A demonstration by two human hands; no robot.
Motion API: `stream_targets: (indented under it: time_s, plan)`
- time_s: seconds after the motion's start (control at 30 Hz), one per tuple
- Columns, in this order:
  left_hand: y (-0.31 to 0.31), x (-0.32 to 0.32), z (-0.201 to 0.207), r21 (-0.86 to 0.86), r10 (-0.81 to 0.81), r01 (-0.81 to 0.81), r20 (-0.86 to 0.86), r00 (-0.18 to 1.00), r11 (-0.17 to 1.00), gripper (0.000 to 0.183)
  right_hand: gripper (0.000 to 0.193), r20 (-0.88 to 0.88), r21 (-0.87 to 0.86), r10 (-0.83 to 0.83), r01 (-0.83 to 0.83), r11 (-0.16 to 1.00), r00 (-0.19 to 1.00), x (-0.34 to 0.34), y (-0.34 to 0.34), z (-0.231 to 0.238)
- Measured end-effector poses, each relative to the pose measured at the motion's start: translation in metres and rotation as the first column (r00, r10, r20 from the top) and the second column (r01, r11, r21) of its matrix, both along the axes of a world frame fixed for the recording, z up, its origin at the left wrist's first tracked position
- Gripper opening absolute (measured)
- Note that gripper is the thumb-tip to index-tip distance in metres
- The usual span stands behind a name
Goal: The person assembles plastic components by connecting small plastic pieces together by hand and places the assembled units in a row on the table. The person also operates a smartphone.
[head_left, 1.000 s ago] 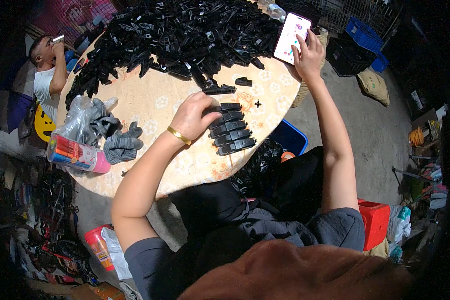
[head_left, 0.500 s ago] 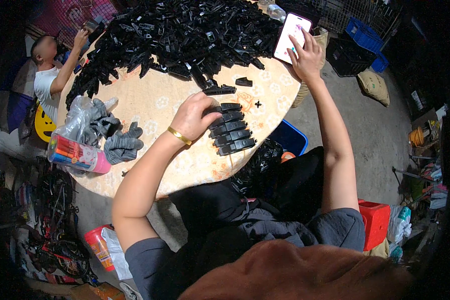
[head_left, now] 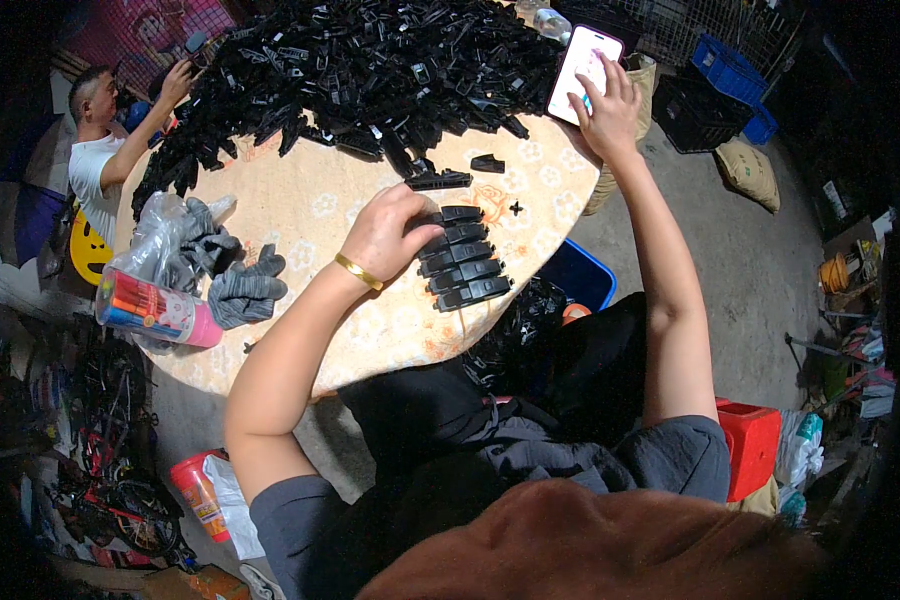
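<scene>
My left hand point(head_left: 388, 232), with a gold bracelet at the wrist, curls its fingers and thumb around the left ends of the upper pieces in a row of black plastic parts point(head_left: 468, 268). Its fingertips are partly hidden. Over at the far right edge of the table, a phone point(head_left: 570, 88) with a lit white screen stands tilted. My right hand point(head_left: 610, 108) reaches over that screen with its fingers spread, holding nothing. A loose black piece point(head_left: 488, 163) and a longer black strip point(head_left: 440, 181) lie just beyond the row.
A big heap of black plastic parts point(head_left: 370, 70) covers the table's far side. Grey gloves point(head_left: 248, 290), a clear plastic bag point(head_left: 160, 240) and a jar of coloured pens point(head_left: 155, 308) sit at the left. Another person point(head_left: 95, 155) is at the far left. A blue bin point(head_left: 590, 275) stands below the table.
My right hand's fingers have shifted slightly over the phone screen. The other person's head and raised hand have moved. My left hand and the row of parts stay as they were.
</scene>
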State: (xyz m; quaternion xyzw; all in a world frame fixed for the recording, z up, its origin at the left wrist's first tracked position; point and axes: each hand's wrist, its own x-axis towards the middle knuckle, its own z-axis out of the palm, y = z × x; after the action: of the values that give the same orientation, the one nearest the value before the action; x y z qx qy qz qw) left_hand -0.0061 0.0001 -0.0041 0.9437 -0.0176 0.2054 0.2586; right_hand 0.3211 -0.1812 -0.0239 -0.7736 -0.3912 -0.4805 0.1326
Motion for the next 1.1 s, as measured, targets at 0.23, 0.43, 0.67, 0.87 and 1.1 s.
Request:
stream_targets:
  time_s: [0.23,0.43,0.67,0.87,1.1]
  plan:
    - [0.001,-0.001,0.000,0.015,0.003,-0.003,-0.010,1.000,1.000,0.020,0.022,0.024,0.138,0.037,-0.040,0.990,0.999,0.003,-0.009,0.006]
    - [0.001,0.000,-0.001,0.023,-0.002,0.002,0.001,1.000,1.000,0.020,0.039,0.024,0.052,-0.004,0.003,0.999,1.000,0.007,-0.008,0.000]
    - [-0.001,0.000,0.002,0.018,0.006,-0.006,-0.012,1.000,1.000,0.020,0.044,-0.011,0.021,-0.005,0.005,1.000,1.000,0.005,-0.001,0.002]
    - [0.000,0.000,0.001,0.002,0.003,-0.003,0.000,1.000,1.000,0.021,0.047,-0.013,-0.074,-0.205,0.203,0.976,0.979,0.001,0.002,0.004]
    - [-0.001,0.000,0.000,0.002,0.004,-0.004,-0.008,1.000,1.000,0.020,0.035,0.064,0.130,-0.020,0.011,0.992,0.998,0.007,-0.007,0.006]
